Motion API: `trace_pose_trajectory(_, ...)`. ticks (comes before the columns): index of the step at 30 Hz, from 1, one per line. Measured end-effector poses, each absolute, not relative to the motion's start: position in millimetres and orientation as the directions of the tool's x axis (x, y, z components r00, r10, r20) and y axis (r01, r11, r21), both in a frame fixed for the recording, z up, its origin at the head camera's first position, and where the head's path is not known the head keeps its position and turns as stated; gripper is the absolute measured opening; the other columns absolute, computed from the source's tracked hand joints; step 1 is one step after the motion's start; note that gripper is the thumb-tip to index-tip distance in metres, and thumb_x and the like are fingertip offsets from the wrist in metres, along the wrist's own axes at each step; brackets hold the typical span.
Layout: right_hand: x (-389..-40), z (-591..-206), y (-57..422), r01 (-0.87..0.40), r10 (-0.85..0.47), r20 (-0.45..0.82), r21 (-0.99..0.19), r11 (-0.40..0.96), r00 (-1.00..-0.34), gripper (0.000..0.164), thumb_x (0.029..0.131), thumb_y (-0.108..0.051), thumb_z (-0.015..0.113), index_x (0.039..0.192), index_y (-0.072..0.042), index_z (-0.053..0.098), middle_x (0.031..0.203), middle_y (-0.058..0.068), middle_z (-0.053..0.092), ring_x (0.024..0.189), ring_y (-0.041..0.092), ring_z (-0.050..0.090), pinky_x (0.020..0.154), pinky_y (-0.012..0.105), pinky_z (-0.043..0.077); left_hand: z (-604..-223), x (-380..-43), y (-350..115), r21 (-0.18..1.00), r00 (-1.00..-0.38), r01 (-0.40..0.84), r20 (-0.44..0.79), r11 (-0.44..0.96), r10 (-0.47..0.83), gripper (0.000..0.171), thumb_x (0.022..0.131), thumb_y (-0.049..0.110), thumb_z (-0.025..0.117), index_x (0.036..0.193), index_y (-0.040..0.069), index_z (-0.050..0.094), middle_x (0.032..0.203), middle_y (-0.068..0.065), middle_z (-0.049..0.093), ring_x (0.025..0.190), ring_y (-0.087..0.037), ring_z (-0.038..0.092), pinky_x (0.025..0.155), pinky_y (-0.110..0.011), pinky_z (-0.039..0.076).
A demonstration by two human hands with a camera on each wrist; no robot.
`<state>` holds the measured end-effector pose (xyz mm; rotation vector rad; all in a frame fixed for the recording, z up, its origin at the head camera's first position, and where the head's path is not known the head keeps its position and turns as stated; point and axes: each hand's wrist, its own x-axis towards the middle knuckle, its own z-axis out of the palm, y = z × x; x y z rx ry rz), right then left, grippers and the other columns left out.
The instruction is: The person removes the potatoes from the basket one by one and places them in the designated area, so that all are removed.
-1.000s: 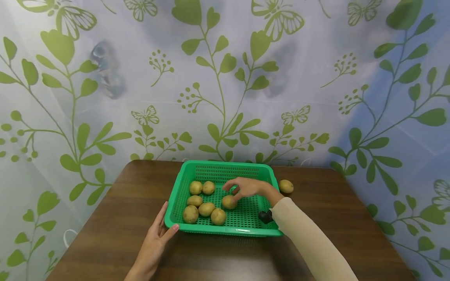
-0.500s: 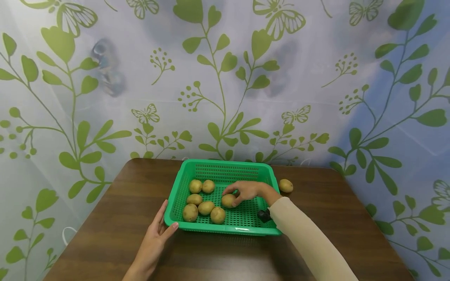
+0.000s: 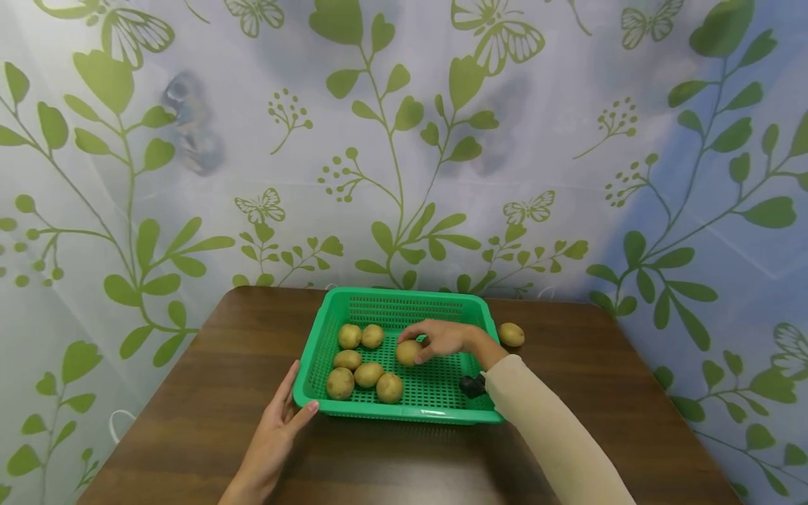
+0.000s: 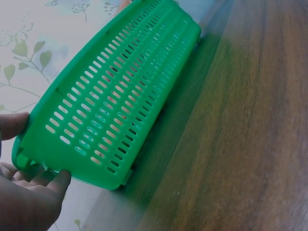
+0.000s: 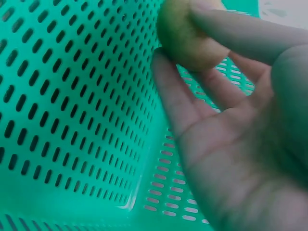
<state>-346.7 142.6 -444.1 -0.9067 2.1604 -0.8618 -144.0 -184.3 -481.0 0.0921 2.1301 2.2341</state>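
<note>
A green slotted plastic basket [image 3: 435, 414] sits on the brown table with several potatoes inside, grouped in its left half. My left hand [image 3: 275, 421] grips the basket's front left corner; in the left wrist view its thumb [image 4: 14, 125] lies on one side of the rim, with curled fingers [image 4: 57, 187] on the other. Over the basket's middle, my right hand [image 3: 445, 338] pinches a potato [image 3: 409, 353]. In the right wrist view that potato [image 5: 190, 41] is between thumb and fingertips, above the slotted floor.
Outside the basket, beside its right wall, one more potato [image 3: 511, 334] lies on the table [image 3: 568, 379]. A leaf-and-butterfly patterned curtain [image 3: 404, 175] hangs behind the table. A small black camera [image 3: 472, 386] is under the right wrist.
The right hand has closed its fingers round the potato and raised it slightly off the basket floor. The left hand keeps its hold on the basket's corner.
</note>
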Motion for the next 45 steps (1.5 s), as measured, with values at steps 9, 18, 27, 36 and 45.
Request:
trace_pose_trajectory(9,-346,-437,146,-0.306,-0.766,-0.273,-0.799,0.517,-0.582,0.054,0.099,-0.009,0.072,0.149,-0.007,0.054,0.15,0.004,0.05,0.122,0.025,0.059,0.095,0.04,0.053,-484,-145,-184,0.998,-0.997,-0.001,0.004,-0.055,0.082,0.081,0.106,0.015,0.063,0.168,0.03,0.013,0.171,-0.01,0.008,0.152,-0.032,0.02,0.1,-0.013,0.038)
trace_pose_trajectory(18,-346,-424,157,-0.325,-0.766,-0.249,-0.796,0.51,-0.593,0.053,0.099,-0.01,0.072,0.148,-0.008,0.054,0.152,0.006,0.048,0.128,0.03,0.055,0.099,0.043,0.05,-483,-144,-184,0.997,-0.996,0.021,0.026,-0.07,0.08,0.081,0.105,0.013,0.062,0.168,0.026,0.013,0.171,-0.011,0.008,0.152,-0.032,0.02,0.1,-0.013,0.039)
trace_pose_trajectory(27,-345,-413,173,-0.336,-0.76,-0.234,-0.791,0.511,-0.606,0.047,0.098,-0.008,0.073,0.143,-0.013,0.059,0.148,0.006,0.051,0.122,0.027,0.058,0.096,0.042,0.052,-484,-145,-183,0.998,-0.996,0.028,0.033,-0.065,0.081,0.081,0.105,0.014,0.063,0.168,0.026,0.012,0.171,-0.011,0.009,0.153,-0.032,0.017,0.101,-0.012,0.038)
trace_pose_trajectory(36,-344,-403,188,-0.32,-0.73,-0.232,-0.784,0.531,-0.643,0.048,0.099,-0.009,0.071,0.145,-0.012,0.058,0.149,0.008,0.05,0.119,0.031,0.061,0.096,0.05,0.052,-484,-145,-182,0.998,-0.997,0.016,0.02,-0.061,0.071,0.082,0.105,0.014,0.063,0.168,0.027,0.012,0.171,-0.011,0.008,0.152,-0.033,0.019,0.1,-0.013,0.039)
trace_pose_trajectory(45,-347,-398,206,-0.358,-0.744,-0.208,-0.775,0.521,-0.635,0.047,0.1,-0.007,0.07,0.145,-0.01,0.056,0.148,0.011,0.049,0.123,0.033,0.058,0.096,0.045,0.053,-484,-145,-181,0.998,-0.996,0.016,0.022,-0.069,0.082,0.082,0.106,0.013,0.062,0.168,0.026,0.01,0.171,-0.011,0.007,0.153,-0.031,0.018,0.101,-0.013,0.038)
